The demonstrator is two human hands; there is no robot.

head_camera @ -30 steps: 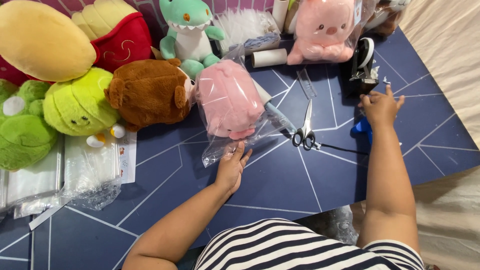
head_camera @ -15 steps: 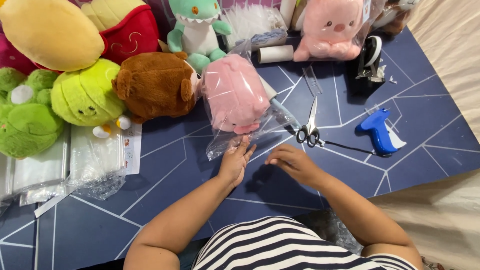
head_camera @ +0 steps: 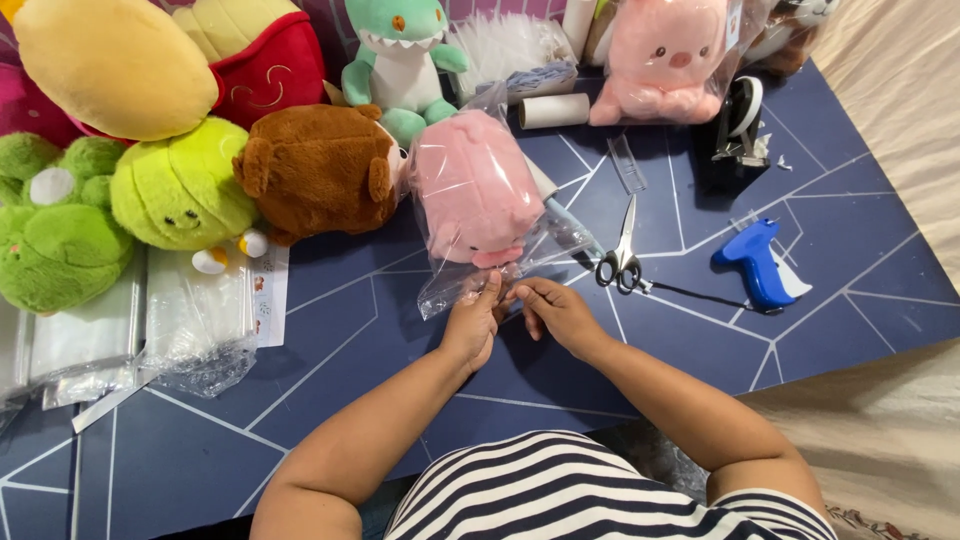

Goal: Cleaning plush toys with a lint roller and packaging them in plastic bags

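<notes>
Pink plush (head_camera: 475, 190) in clear bag (head_camera: 455, 295) lies mid-tabletop (head_camera: 350, 340); left hand (head_camera: 472, 325) and right hand (head_camera: 555, 310) both pinch the bag's open edge. Best keep that edge flat, fingers close. Scissors (head_camera: 622, 262) and blue tag gun (head_camera: 755, 265) lie beyond.

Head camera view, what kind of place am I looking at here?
Probably a home packing spot for plush toys: a pink plush in a clear plastic bag at both hands, a stack of empty clear bags, and a blue tagging gun on the dark blue patterned table.
</notes>
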